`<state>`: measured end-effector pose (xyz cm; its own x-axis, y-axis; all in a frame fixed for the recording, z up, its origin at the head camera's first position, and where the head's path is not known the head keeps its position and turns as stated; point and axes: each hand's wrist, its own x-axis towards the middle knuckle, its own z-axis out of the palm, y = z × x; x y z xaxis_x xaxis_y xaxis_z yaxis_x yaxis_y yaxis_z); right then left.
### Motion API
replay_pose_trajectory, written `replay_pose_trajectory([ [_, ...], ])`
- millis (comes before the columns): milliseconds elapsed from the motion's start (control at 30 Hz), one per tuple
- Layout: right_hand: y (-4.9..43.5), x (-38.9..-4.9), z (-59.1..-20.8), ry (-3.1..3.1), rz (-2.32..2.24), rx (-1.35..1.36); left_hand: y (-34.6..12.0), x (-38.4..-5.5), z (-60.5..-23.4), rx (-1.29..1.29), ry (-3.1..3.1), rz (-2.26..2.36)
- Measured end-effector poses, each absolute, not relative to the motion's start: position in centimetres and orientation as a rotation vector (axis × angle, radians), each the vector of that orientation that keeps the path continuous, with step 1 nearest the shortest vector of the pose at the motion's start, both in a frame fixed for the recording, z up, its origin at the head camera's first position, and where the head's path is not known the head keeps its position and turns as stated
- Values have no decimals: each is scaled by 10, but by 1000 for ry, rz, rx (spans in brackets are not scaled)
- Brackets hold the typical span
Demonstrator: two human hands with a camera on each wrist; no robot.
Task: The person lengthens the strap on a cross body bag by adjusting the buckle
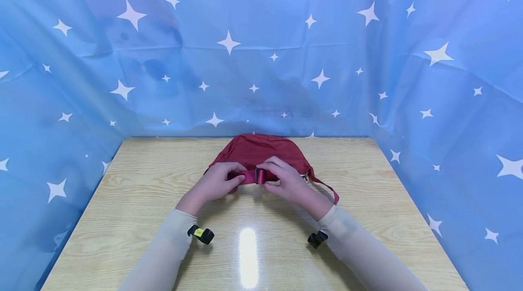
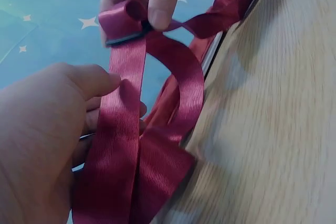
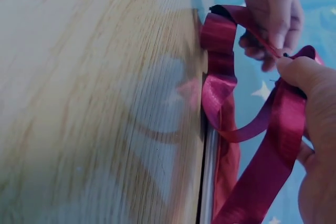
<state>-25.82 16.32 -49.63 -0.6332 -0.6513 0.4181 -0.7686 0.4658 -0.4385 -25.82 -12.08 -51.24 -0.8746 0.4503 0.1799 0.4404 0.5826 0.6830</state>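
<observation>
A dark red bag [image 1: 265, 148] lies toward the back of the table. In front of it both hands hold its shiny red strap [image 1: 248, 177] stretched level between them. My left hand [image 1: 216, 182] pinches the strap between thumb and fingers. At the dark strap slider [image 1: 256, 175], my right hand [image 1: 288, 182] grips the webbing where it loops through. The left wrist view shows the slider [image 2: 128, 38] edge-on, with a small loop of strap above it and the right thumb pressed beside it. In the right wrist view, the strap [image 3: 286, 129] hangs in loose curves below the hands.
A light wood table [image 1: 155, 182] carries the bag. Another red strap end [image 1: 327, 189] trails off the bag's right side. Blue cloth with white stars [image 1: 261, 91] hangs round the back and sides. Black wrist cameras [image 1: 204, 235] sit on the sleeves.
</observation>
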Motion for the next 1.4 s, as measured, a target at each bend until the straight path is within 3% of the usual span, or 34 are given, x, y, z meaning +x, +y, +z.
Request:
replay_pose_trajectory([
  [533,159,-262,-501,-2469,984,1292,-110,-254,-499,867,2708,1280],
  [900,161,-261,-501,-2430,950,1297,-130,-256,-511,750,2785,1177],
  [1400,152,-262,-505,-2406,998,1330,-114,-256,-502,958,2725,1259],
])
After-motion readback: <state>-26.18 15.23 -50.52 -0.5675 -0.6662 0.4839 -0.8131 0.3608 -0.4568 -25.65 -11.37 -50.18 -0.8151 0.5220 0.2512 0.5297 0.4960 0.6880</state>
